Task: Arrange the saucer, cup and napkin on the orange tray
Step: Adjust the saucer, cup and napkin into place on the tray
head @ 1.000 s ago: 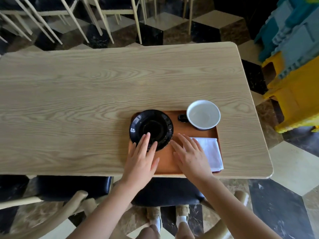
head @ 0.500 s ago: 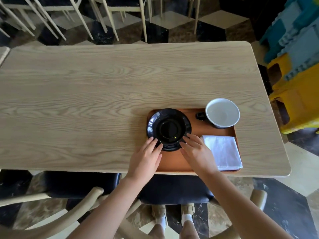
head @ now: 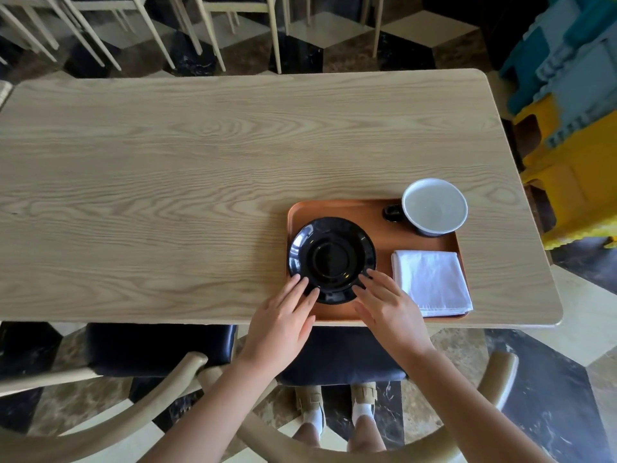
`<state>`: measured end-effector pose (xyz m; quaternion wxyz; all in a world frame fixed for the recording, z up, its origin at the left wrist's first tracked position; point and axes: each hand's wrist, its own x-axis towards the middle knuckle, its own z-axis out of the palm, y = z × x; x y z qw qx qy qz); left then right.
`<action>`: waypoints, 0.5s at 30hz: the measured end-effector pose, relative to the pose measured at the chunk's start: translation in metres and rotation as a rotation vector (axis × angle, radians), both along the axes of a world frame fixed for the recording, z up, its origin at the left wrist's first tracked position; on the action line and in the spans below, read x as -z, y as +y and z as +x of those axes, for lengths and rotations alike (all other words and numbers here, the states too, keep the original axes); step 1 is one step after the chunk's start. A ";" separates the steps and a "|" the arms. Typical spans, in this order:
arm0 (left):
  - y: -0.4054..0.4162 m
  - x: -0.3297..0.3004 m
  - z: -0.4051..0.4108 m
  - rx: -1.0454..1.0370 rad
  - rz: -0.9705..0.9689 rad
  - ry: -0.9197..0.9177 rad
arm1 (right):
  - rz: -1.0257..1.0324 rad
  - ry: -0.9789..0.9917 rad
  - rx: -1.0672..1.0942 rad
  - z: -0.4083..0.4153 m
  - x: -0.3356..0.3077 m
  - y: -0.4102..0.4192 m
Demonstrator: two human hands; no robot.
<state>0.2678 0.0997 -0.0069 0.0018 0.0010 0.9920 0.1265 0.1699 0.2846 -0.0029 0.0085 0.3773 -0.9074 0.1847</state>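
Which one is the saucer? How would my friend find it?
Find the orange tray at the near right of the wooden table. The saucer sits on the tray's left side, with fingertips touching its near rim. It's the only flat, shiny black round dish there.

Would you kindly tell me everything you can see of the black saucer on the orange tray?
The glossy black round saucer looks ceramic, with a raised ring around a central well for a cup. It lies flat and empty on the left part of the orange tray, apart from the napkin and cup. Fingertips of the left hand and right hand rest at its near rim.
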 end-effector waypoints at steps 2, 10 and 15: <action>0.000 -0.001 0.000 0.000 -0.008 -0.006 | 0.000 0.005 0.006 0.000 -0.001 -0.001; 0.002 -0.012 -0.010 0.002 -0.056 -0.014 | -0.018 0.046 0.000 -0.003 -0.007 -0.006; 0.004 -0.030 -0.044 0.048 -0.068 0.024 | -0.060 0.152 0.070 -0.024 -0.023 -0.001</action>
